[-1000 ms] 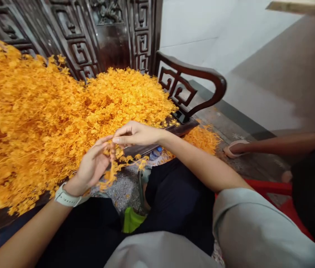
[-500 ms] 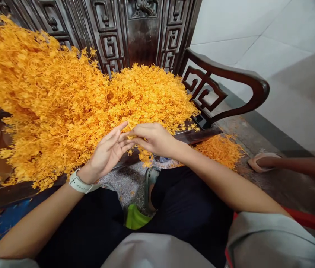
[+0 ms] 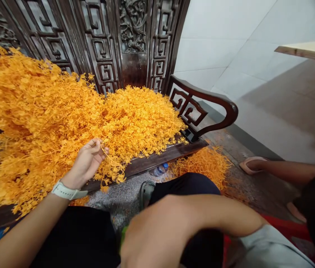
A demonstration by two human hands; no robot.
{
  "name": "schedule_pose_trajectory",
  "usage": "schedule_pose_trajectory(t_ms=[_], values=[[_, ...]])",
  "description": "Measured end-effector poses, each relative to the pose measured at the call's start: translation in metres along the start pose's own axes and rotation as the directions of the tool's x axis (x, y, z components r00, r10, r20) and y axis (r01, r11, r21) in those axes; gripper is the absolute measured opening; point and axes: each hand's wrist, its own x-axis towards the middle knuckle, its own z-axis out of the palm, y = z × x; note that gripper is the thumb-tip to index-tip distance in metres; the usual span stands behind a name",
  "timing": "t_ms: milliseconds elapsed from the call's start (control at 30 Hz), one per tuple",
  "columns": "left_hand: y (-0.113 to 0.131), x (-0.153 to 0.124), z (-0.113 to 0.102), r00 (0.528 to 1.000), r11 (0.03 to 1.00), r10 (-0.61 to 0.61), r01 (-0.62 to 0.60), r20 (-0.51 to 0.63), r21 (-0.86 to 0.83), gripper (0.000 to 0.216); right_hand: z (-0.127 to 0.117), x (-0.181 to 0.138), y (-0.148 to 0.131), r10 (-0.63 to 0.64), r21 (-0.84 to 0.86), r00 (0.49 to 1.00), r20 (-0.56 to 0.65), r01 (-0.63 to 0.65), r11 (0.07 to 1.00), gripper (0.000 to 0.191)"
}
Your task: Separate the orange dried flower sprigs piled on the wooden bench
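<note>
My left hand, with a pale watch strap on its wrist, pinches the thin stem of an orange flower sprig between thumb and fingers. The sprig hangs to the right of the hand, its blossoms over the front edge of the wooden bench seat. Behind it a large heap of similar orange sprigs covers the seat. Close to the camera, above my lap, my right hand is bent downward and blurred. Its fingers are hidden from view.
The dark carved bench has a curved armrest at right. Orange stem scraps lie on the floor beside a blue-capped bottle. Another person's foot is at right. A wooden board edge juts in at upper right.
My hands, close together before, are now apart. The right hand has come back toward my body; the left has moved slightly left and down, holding the sprig. The view has shifted.
</note>
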Motion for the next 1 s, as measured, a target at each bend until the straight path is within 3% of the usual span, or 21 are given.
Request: schedule_pose_trajectory(t_ms=[33,67,100,133,167,200,267,300,333,400,467,533,600,700,800,867,933,1000], values=[[0.004,0.0,0.0,1.0,1.0,-0.002,0.003,0.02,-0.015,0.018,-0.013,-0.012,-0.002,-0.083,0.183,0.996,0.031,0.076,0.98,0.029],[0.005,-0.001,0.001,0.999,1.0,-0.007,0.008,0.052,-0.018,0.017,-0.028,-0.026,-0.001,-0.136,0.346,0.99,-0.027,0.137,0.928,0.024],[0.005,-0.004,0.003,0.996,1.0,-0.013,0.014,0.087,-0.011,0.018,-0.044,-0.042,0.003,-0.103,0.423,0.973,-0.206,0.183,0.887,0.014],[0.004,-0.008,0.005,0.993,1.0,-0.021,0.021,0.118,0.0,0.019,-0.058,-0.058,0.008,-0.073,0.435,0.879,-0.472,0.304,0.848,0.012],[0.001,-0.012,0.007,0.989,0.999,-0.035,0.033,0.145,0.017,0.02,-0.07,-0.072,0.015,-0.02,0.415,0.773,-0.634,0.362,0.835,0.022],[-0.003,-0.016,0.009,0.984,0.998,-0.053,0.047,0.168,0.038,0.021,-0.078,-0.082,0.023,0.07,0.391,0.617,-0.784,0.402,0.828,0.03],[-0.008,-0.022,0.012,0.977,0.994,-0.078,0.062,0.198,0.086,0.023,-0.084,-0.092,0.04,0.297,0.411,0.328,-0.897,0.369,0.834,0.034],[-0.01,-0.024,0.013,0.975,0.992,-0.081,0.059,0.206,0.109,0.024,-0.082,-0.092,0.047,0.402,0.457,0.227,-0.887,0.309,0.834,0.035],[-0.01,-0.026,0.014,0.974,0.99,-0.079,0.052,0.214,0.129,0.026,-0.077,-0.089,0.053,0.47,0.502,0.182,-0.864,0.219,0.837,0.036],[-0.007,-0.028,0.016,0.973,0.991,-0.048,0.019,0.226,0.13,0.028,-0.064,-0.079,0.06,0.471,0.475,0.249,-0.846,-0.051,0.879,0.037],[-0.002,-0.031,0.018,0.97,0.994,-0.011,-0.016,0.243,0.109,0.029,-0.052,-0.071,0.062,0.372,0.269,0.355,-0.858,-0.305,0.913,0.035],[0.001,-0.033,0.021,0.966,0.994,0.018,-0.044,0.258,0.097,0.03,-0.043,-0.065,0.062,0.319,0.11,0.421,-0.849,-0.449,0.887,0.037],[0.002,-0.033,0.022,0.962,0.992,0.041,-0.071,0.271,0.101,0.032,-0.039,-0.061,0.062,0.333,0.098,0.446,-0.83,-0.471,0.876,0.042],[0.0,-0.032,0.022,0.957,0.986,0.081,-0.118,0.277,0.12,0.036,-0.037,-0.054,0.064,0.332,0.152,0.458,-0.825,-0.386,0.91,0.043],[-0.004,-0.034,0.023,0.955,0.974,0.108,-0.158,0.277,0.163,0.04,-0.035,-0.048,0.07,0.273,0.121,0.442,-0.855,-0.341,0.932,0.035],[-0.005,-0.038,0.026,0.955,0.969,0.111,-0.166,0.276,0.182,0.041,-0.034,-0.045,0.074,0.178,0.008,0.43,-0.885,-0.367,0.93,0.023],[-0.005,-0.042,0.029,0.96,0.975,0.091,-0.139,0.266,0.171,0.038,-0.029,-0.04,0.072,0.041,-0.191,0.482,-0.875,-0.423,0.886,0.016],[-0.004,-0.041,0.029,0.968,0.986,0.049,-0.086,0.247,0.143,0.03,-0.021,-0.03,0.061,-0.061,-0.406,0.597,-0.8,-0.463,0.788,0.025]])
